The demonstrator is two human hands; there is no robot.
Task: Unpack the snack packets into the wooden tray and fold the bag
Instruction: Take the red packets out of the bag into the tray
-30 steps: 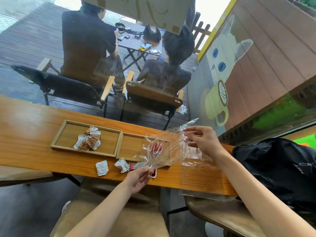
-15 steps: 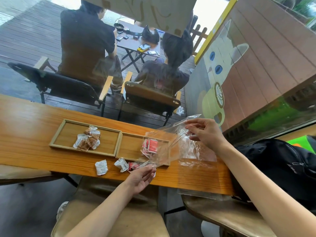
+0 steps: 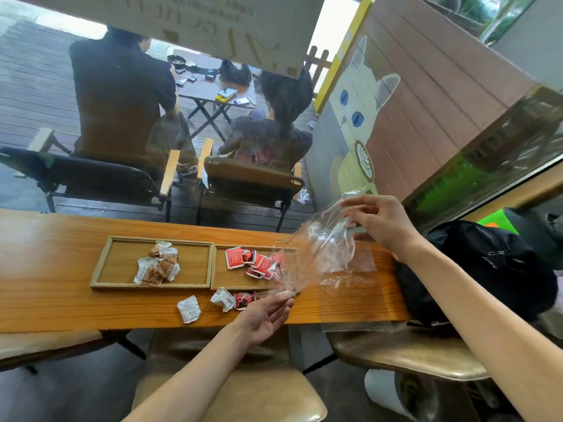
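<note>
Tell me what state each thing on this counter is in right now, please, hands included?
Bag: clear, lifted, tilted, looks emptied.
Right hand: pinches the bag's upper end.
Left hand: pinches the bag's lower end.
Right tray: holds red packets.
Left tray: holds brown packets.
Loose packets: three lie on the counter, outside the trays.
Backpack: black, at the counter's right end.

Right grip raised, pinching; left grip pinching low.
</note>
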